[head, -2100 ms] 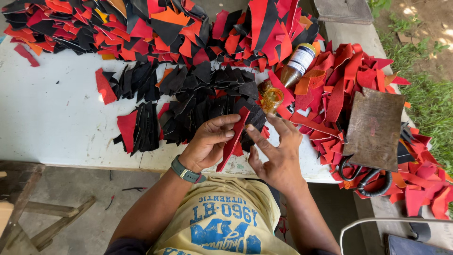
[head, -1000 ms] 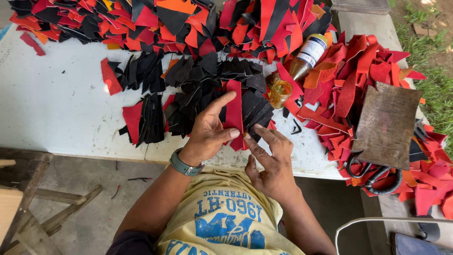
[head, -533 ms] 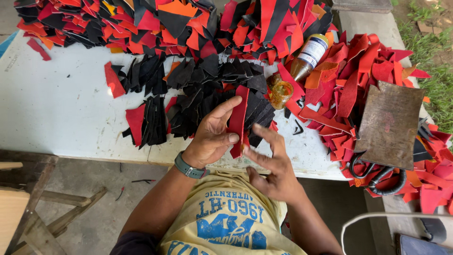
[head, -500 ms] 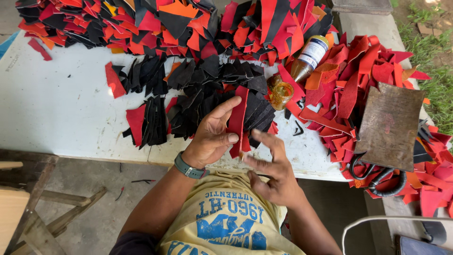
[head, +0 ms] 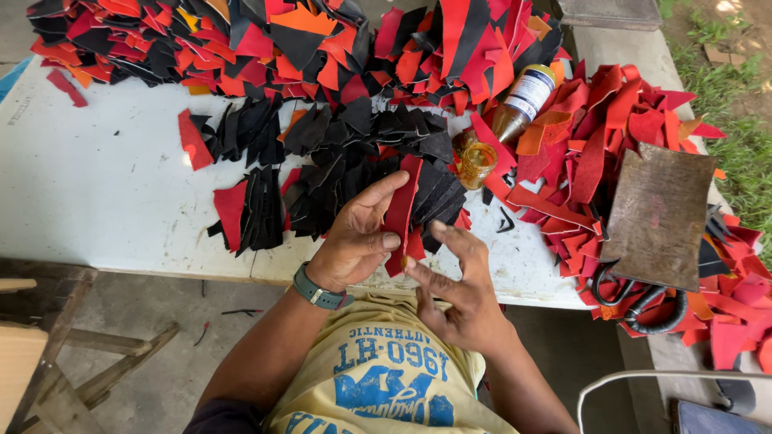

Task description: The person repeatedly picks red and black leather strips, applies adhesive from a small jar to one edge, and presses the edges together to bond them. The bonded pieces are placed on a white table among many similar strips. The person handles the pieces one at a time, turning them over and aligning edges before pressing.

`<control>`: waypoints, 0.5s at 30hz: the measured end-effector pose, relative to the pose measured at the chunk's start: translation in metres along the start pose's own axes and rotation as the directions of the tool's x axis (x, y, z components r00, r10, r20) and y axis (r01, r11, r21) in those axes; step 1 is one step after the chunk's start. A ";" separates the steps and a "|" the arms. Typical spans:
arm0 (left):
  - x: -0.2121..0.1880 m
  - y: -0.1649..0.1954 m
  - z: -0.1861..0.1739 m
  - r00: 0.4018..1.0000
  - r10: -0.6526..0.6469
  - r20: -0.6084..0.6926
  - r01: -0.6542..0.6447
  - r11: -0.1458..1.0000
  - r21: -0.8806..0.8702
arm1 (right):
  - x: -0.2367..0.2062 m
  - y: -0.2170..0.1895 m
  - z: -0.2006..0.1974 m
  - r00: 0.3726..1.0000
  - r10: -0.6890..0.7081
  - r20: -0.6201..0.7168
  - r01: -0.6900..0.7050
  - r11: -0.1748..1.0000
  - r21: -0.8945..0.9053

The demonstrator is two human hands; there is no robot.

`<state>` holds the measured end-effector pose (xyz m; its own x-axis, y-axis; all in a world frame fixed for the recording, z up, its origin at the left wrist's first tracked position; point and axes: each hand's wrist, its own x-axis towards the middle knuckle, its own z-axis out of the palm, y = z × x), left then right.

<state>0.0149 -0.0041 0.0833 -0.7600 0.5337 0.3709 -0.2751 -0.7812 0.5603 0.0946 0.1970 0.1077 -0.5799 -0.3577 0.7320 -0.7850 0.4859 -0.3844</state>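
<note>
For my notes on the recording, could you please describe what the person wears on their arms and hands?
Both forearms are bare, with no gloves or sleeves in view. The left hand has a grey-green watch band at the wrist. The right hand wears nothing visible.

Two seconds ago both hands worked together at the near edge of the white table [head: 96, 201], each gripping a narrow red strip [head: 400, 210] that slanted low between them. Now the left hand [head: 354, 241] alone pinches that red strip, which has been raised and turned so it stands nearly upright, running from near to far across the black scraps [head: 338, 169]. The left thumb now presses the strip's lower part. The right hand [head: 454, 293] has let go and drawn back toward the body, its fingers loosely spread just right of the strip's near end, with only the fingertips close to it.
</note>
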 end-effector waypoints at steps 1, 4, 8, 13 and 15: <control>-0.002 -0.001 0.001 1.000 -0.007 0.012 0.007 1.000 -0.015 | 0.002 0.002 0.001 1.000 -0.007 -0.015 0.006 0.998 -0.056; -0.006 -0.004 0.007 1.000 -0.009 0.021 0.008 1.000 0.024 | 0.016 0.018 0.004 0.996 0.013 -0.091 -0.026 0.989 -0.146; -0.011 0.009 0.008 0.998 0.051 -0.047 -0.037 0.962 0.272 | 0.025 0.041 0.005 0.978 0.107 -0.180 -0.132 0.983 -0.130; -0.041 0.085 -0.014 0.907 0.419 -0.051 -0.062 0.250 0.966 | -0.003 0.046 0.005 0.949 0.236 -0.209 -0.229 0.972 0.058; -0.055 0.133 -0.030 0.763 0.642 0.080 0.055 -0.187 0.981 | -0.015 0.049 0.003 0.937 0.295 -0.185 -0.279 0.954 0.106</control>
<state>0.0027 -0.1469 0.1156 -0.7093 -0.0687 0.7016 0.5874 0.4927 0.6421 0.0643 0.2242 0.0760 -0.7347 -0.0440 0.6770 -0.6102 0.4790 -0.6310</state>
